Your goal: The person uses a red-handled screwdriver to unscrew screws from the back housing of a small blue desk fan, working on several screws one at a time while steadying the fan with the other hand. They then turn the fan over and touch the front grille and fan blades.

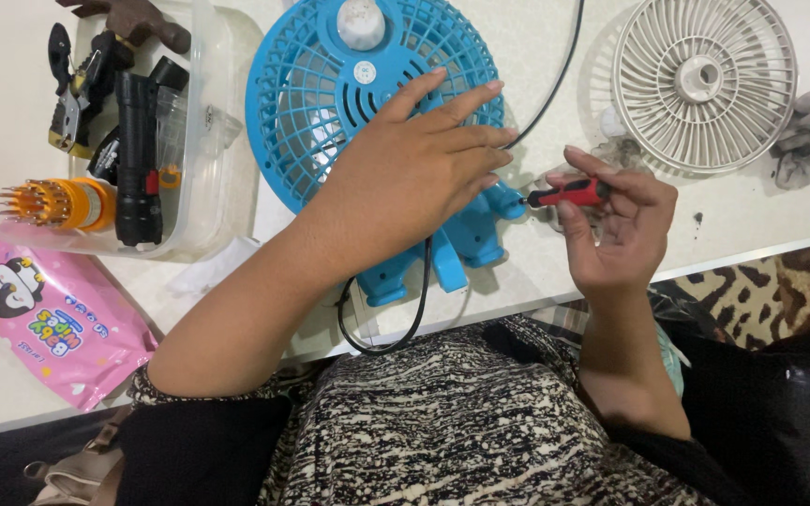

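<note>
A blue plastic fan (330, 103) lies on its back on the white table (724, 225), its base pointing toward me. My left hand (424, 159) rests flat on the fan's grille and stand, pressing it down. My right hand (616, 225) pinches a small red-and-black screwdriver (569, 195), held level with its tip at the right side of the blue base. A black cord (419, 300) runs from under the base and loops over the table edge.
A beige fan grille (705, 80) lies at the far right beside a grey rag (808, 136). At left a clear plastic tub (217, 141) holds a black torch, pliers and an orange bit set. A pink wipes packet (44, 319) lies near the front edge.
</note>
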The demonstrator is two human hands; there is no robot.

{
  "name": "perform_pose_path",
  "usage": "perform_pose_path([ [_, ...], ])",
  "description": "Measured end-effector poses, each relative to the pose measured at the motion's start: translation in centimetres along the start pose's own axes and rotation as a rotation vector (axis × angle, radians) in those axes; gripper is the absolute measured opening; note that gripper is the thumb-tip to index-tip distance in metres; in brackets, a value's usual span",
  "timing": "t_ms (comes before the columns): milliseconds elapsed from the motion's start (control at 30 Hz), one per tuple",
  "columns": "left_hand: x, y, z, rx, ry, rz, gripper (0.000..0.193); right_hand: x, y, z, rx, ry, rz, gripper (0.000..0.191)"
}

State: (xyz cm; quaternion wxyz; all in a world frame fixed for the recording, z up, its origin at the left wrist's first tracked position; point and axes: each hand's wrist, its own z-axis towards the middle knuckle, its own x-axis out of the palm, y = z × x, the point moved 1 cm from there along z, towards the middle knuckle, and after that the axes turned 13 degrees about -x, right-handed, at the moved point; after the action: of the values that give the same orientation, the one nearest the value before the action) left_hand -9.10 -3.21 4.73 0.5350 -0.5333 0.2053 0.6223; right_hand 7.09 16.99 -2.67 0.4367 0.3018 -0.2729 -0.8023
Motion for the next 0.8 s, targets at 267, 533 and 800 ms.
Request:
perform_pose_path([
  [267, 0.0, 0.0, -0.1, 0.003, -0.005, -0.014, 0.026, 0.6, 0.4, -0.1, -0.078, 0.088, -0.109, 0.046],
  [533, -0.1, -0.1, 0.0, 0.002, -0.006, -0.010, 0.026, 0.8, 0.4, -0.6, -0.190, 0.104, -0.251, 0.051],
  [800, -0.3, -0.2, 0.1, -0.003, 0.002, -0.014, 0.025, 1.0, 0.9, -0.7, -0.317, 0.116, -0.499, 0.061],
])
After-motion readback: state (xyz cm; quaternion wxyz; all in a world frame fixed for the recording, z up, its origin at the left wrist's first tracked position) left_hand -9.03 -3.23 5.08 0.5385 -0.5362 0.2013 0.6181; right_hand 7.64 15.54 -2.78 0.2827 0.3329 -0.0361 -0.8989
